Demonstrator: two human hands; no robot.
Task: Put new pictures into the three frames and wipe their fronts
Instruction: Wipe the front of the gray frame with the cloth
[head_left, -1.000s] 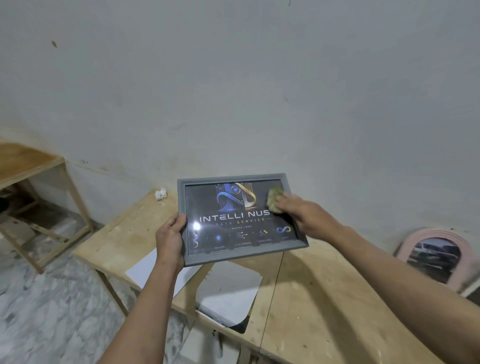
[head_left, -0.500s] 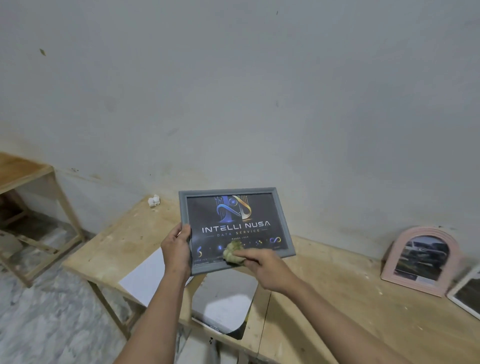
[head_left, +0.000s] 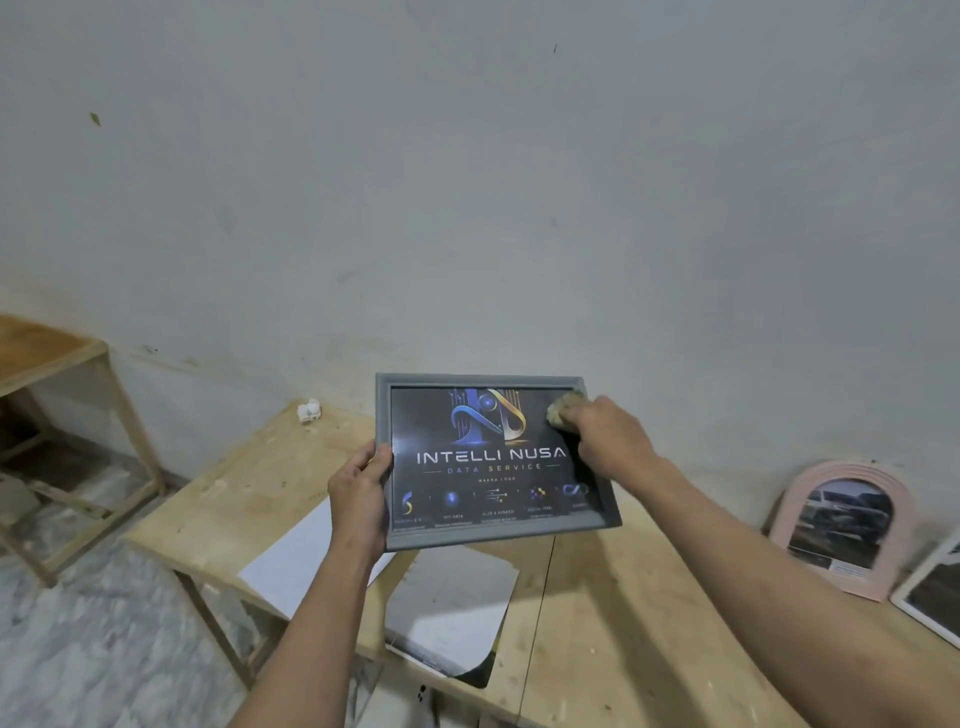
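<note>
I hold a grey rectangular frame (head_left: 483, 538) with a dark "INTELLI NUSA" picture tilted up above the wooden table (head_left: 613, 618). My left hand (head_left: 361, 493) grips its left edge. My right hand (head_left: 608, 436) presses a small greenish cloth (head_left: 563, 408) against the glass at the frame's upper right corner. A pink arched frame (head_left: 844, 525) with a car picture leans against the wall at the right. Beside it, a white frame (head_left: 930, 597) is cut off by the right edge.
Loose white sheets (head_left: 301, 556) and a sheet with a dark underside (head_left: 447, 618) lie on the table below the frame. A small white object (head_left: 309, 410) sits at the table's far left corner. A second wooden table (head_left: 47, 358) stands to the left over a marble floor.
My right hand with the cloth has swept from the upper right of the glass down to the lower middle and back up to the upper right corner. The left hand kept its grip.
</note>
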